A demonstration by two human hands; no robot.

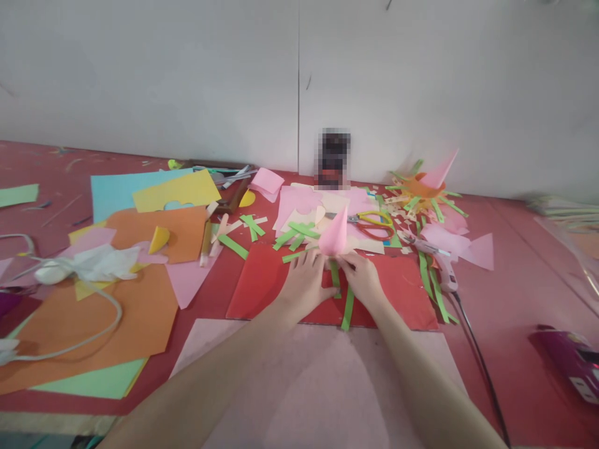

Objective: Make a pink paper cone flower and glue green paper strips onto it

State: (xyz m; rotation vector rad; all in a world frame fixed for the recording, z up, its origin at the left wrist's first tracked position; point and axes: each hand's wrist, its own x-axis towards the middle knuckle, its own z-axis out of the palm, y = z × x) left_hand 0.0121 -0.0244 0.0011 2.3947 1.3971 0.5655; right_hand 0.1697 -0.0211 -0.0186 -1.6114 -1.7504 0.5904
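Note:
A pink paper cone (334, 236) stands point up, tilted slightly right, at the far edge of a red board (262, 280). My left hand (306, 284) lies flat beside its base, fingers stretched out and thumb spread to the right. On the other side, my right hand (361, 277) has its fingers closed at the cone's base, by the top of a green paper strip (347, 308); exactly what they pinch is partly hidden. More green strips (296, 234) lie loose left of the cone. Scissors (374, 224) with yellow and red handles rest just behind it.
A second paper piece (423, 187), orange with green strips and a pink cone, stands at the back right. Near it lies a glue gun (447, 271) with a black cord. Coloured sheets (135, 305) and a white cable (115, 318) spread over the left. A purple device (568, 362) sits far right.

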